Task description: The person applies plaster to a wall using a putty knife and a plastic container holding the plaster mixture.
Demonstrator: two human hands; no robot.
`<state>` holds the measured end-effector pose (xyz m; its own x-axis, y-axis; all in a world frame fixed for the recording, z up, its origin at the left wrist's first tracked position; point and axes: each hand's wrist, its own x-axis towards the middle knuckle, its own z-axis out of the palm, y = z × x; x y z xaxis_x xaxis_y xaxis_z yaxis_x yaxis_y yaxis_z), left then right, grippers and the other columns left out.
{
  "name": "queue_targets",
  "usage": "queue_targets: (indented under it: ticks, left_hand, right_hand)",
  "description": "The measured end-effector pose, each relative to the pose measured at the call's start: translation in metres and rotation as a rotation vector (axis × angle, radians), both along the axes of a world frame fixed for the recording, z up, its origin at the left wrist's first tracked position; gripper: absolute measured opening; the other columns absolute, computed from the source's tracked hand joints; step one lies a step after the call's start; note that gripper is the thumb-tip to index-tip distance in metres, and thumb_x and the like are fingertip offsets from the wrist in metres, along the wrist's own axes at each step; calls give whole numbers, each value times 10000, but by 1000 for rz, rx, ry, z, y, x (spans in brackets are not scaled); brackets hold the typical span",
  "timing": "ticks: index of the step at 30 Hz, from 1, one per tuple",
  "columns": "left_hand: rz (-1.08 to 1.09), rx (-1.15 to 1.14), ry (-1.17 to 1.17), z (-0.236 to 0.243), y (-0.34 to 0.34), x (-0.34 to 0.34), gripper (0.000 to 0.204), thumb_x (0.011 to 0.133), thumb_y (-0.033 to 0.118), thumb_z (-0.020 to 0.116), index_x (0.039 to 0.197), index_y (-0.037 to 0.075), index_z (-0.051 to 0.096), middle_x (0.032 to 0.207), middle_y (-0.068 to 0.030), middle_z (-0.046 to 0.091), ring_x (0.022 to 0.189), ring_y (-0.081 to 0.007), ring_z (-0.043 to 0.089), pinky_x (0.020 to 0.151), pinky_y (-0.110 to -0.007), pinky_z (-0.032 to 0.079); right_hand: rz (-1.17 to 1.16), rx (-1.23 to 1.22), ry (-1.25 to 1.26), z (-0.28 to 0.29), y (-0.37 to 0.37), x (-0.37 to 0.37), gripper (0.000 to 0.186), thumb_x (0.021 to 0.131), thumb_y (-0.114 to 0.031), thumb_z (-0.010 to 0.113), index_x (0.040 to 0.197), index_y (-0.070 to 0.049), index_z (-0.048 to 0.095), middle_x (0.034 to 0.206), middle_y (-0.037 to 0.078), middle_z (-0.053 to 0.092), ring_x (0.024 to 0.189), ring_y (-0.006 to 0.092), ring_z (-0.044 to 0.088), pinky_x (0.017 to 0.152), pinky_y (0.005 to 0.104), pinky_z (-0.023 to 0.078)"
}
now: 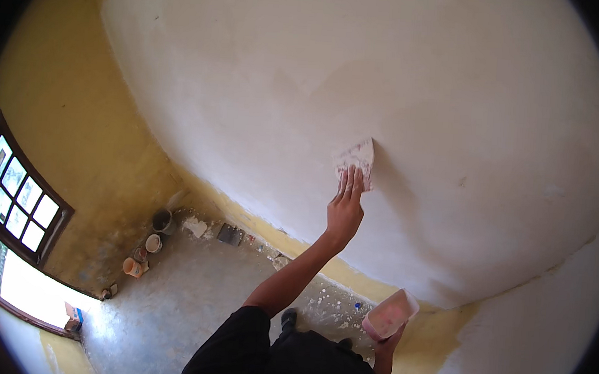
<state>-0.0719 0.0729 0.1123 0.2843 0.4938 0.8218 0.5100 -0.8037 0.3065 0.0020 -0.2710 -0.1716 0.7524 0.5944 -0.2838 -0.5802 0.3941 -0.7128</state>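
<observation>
My left hand (344, 216) is raised to the wall, fingers stretched along a putty scraper (354, 155) with a broad flat blade. The scraper is smeared with whitish and pinkish paste and lies against the white-coated wall (250, 93). Lower down, near my body, my right hand (389, 342) grips a rectangular pinkish plastic tub (404, 307) from below, its opening tilted toward me. Pale pink paste shows inside it. The fingers of that hand are mostly hidden by the tub.
Grey floor (166, 303) spattered with white bits runs along the wall's foot. Several buckets and pots, including a dark bucket (163, 220) and an orange pot (132, 267), line the yellow wall (94, 138). A window (18, 191) and a cardboard box (74, 317) are at the left.
</observation>
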Motion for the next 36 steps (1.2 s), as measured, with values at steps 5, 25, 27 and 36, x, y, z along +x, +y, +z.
queue_targets:
  ticks: [5,25,27,36]
  left_hand:
    - [193,-331,-339,7,8,-66,238,907,2,497,1126,-61,565,932,-285,645,849,-466,622,686,-480,515]
    - [84,-481,-711,34,115,-106,131,902,24,506,931,-86,572,810,-230,633,714,-372,601,694,-402,479]
    - [22,-481,-789,52,106,-88,136,869,2,500,906,-90,594,783,-236,639,684,-382,605,665,-426,475]
    - [52,-338,-554,167,0,-8,362,851,-15,503,1200,-47,589,781,-281,637,743,-446,629,643,-461,480]
  right_hand:
    - [0,-30,-62,11,4,-7,560,986,-504,411,1406,-134,377,1322,100,509,1199,300,515,1016,467,442]
    - [-30,46,7,-5,-10,-12,548,987,-497,408,1377,-112,398,1287,107,531,1172,296,543,989,473,470]
    - [-28,38,-5,-14,-16,-11,562,984,-509,405,1382,-112,392,1295,106,525,1176,297,540,987,476,469]
    - [3,-23,54,30,-8,-18,590,982,-545,384,1392,-121,381,1307,105,510,1188,301,527,971,483,475]
